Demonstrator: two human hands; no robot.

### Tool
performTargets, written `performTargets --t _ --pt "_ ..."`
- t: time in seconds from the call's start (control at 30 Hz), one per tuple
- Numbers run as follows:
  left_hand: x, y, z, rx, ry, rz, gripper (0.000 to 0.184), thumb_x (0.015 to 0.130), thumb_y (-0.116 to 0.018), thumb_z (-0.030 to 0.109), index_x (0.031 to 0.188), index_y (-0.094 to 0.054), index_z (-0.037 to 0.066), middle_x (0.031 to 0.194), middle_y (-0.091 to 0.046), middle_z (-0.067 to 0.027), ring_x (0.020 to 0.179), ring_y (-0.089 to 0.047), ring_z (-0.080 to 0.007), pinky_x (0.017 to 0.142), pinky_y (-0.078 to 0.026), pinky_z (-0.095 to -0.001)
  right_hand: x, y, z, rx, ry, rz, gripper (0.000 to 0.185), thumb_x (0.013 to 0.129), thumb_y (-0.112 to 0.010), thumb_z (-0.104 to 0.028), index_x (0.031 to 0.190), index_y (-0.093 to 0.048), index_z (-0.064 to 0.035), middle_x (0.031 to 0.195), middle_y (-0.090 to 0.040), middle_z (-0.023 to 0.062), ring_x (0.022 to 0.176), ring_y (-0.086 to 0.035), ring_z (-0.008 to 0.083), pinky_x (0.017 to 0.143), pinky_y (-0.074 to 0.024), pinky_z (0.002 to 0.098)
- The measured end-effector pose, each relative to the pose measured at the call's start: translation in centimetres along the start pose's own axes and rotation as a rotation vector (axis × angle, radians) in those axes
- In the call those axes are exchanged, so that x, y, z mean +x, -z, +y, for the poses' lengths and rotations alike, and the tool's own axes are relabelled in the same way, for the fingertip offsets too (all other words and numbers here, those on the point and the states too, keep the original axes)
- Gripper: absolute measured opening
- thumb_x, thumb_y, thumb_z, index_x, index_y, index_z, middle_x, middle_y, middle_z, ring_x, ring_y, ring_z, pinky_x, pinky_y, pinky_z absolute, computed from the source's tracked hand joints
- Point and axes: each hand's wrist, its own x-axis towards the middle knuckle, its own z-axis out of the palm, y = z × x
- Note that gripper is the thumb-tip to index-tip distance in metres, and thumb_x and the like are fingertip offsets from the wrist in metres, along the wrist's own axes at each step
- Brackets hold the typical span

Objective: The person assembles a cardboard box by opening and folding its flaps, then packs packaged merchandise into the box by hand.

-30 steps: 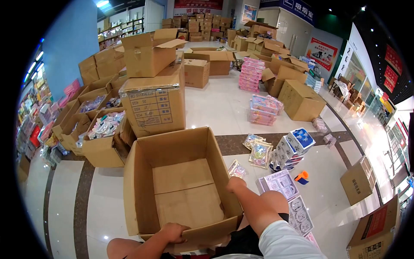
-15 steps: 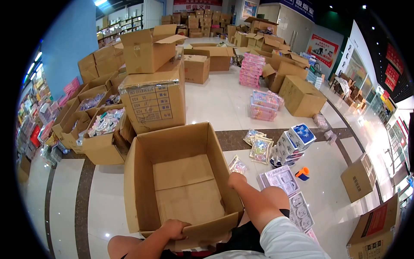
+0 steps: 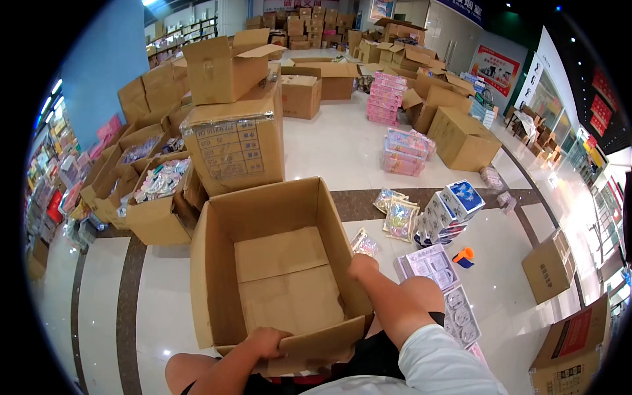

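A large open cardboard box (image 3: 284,253) with nothing inside stands on the floor before my knees. My left hand (image 3: 268,343) grips its near wall, fingers bent over the top edge. On the right wall's top edge, my right hand (image 3: 362,265) is closed round the cardboard, its fingertips partly hidden. Just beyond my right hand lies a small clear packet (image 3: 364,243). Flat trays with pale purple contents (image 3: 429,266) lie to the right of my right forearm.
Behind the box stands a tall taped carton (image 3: 232,148) with an open carton (image 3: 224,71) on top. Filled cartons (image 3: 158,220) stand left. To the right are stacked blue-and-white boxes (image 3: 449,210), an orange tape dispenser (image 3: 463,257), pink packs (image 3: 403,151) and a brown carton (image 3: 548,270).
The view has tilted slightly downward, so the surroundings sit a little higher in the frame. Both hands remain on the same walls of the box.
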Motion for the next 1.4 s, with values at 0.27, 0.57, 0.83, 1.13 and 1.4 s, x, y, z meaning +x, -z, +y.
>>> performTargets --t 0.27,0.57,0.83,1.13,1.4 --pt "0.4 -0.5 -0.6 0.002 -0.010 -0.005 0.065 0.074 -0.077 0.046 0.133 -0.061 0.023 0.107 -0.072 -0.0153 0.101 -0.067 -0.0360 0.087 -0.053 -0.0473 0.4 -0.3 0.2 -0.003 0.010 0.016 0.042 0.077 -0.067 -0.026 0.110 -0.072 -0.0011 0.116 -0.071 0.0182 0.108 -0.069 0.0308 0.092 -0.0545 0.0396" --pt "0.3 -0.3 -0.4 -0.007 -0.037 0.019 0.063 0.073 -0.078 0.039 0.131 -0.062 0.021 0.108 -0.071 -0.0153 0.101 -0.067 -0.0357 0.087 -0.053 -0.0469 0.9 -0.5 0.3 -0.023 0.038 0.005 0.038 0.077 -0.066 -0.021 0.110 -0.072 -0.0024 0.116 -0.071 0.0166 0.109 -0.069 0.0300 0.090 -0.0551 0.0388" --pt "1.1 -1.6 -0.8 -0.032 -0.034 0.086 0.058 0.070 -0.075 0.029 0.127 -0.066 0.020 0.108 -0.071 -0.0143 0.101 -0.067 -0.0342 0.087 -0.052 -0.0471 2.7 -1.5 1.4 -0.056 0.014 0.062 0.036 0.079 -0.069 -0.021 0.110 -0.073 -0.0048 0.121 -0.070 0.0153 0.116 -0.066 0.0295 0.094 -0.0537 0.0415" --pt "0.7 -0.7 0.2 -0.035 0.016 0.059 0.055 0.069 -0.074 0.025 0.123 -0.067 0.022 0.108 -0.072 -0.0114 0.103 -0.067 -0.0325 0.087 -0.053 -0.0458 2.8 -1.0 1.7 -0.068 0.070 0.055 0.047 0.078 -0.076 -0.037 0.108 -0.072 -0.0014 0.116 -0.071 0.0178 0.107 -0.069 0.0326 0.090 -0.0552 0.0416" --pt "0.7 -0.6 0.2 -0.052 0.005 0.059 0.055 0.070 -0.078 0.028 0.124 -0.067 0.024 0.106 -0.072 -0.0115 0.101 -0.067 -0.0327 0.087 -0.053 -0.0454 3.4 -0.7 2.1 -0.020 0.073 -0.018 0.039 0.076 -0.069 -0.024 0.104 -0.072 0.0026 0.103 -0.072 0.0232 0.097 -0.071 0.0350 0.084 -0.0560 0.0417"
